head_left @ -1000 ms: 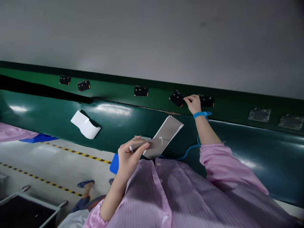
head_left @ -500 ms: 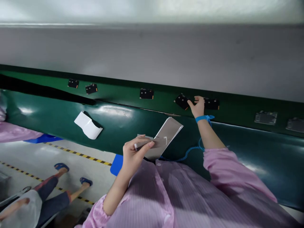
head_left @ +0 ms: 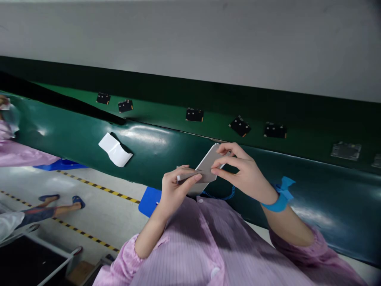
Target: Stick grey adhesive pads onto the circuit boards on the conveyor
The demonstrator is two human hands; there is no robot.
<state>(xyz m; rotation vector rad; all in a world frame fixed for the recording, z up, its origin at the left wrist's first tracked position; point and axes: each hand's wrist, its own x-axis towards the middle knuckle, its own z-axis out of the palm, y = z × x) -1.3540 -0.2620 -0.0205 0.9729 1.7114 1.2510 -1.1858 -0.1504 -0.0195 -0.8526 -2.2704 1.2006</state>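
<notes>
A stack of pale grey and white sheets [head_left: 205, 163] is held in front of my body over the green bench edge. My left hand [head_left: 178, 184] is closed around its lower left part, with the thumb on top. At the stack's right side is my right hand [head_left: 238, 165], its thumb and forefinger pinched together on the top sheet. Whether anything small is between those fingertips is hidden. A blue wrist strap [head_left: 276, 204] circles my right wrist. Beyond the hands, black circuit boards lie on the green strip, the closest being a tilted board [head_left: 239, 126] and a straighter board [head_left: 275, 130].
A curled white paper [head_left: 115, 150] lies on the bench [head_left: 154, 159] to the left. More boards [head_left: 194, 114] and a grey clear-edged piece [head_left: 346, 151] rest along the strip. A blue coiled cord [head_left: 220, 196] hangs near my body. Another person's sleeve [head_left: 24, 153] is far left.
My right hand has come back from the boards to the sheets in my left hand. The tilted board and its neighbour lie uncovered. The whole view has shifted slightly.
</notes>
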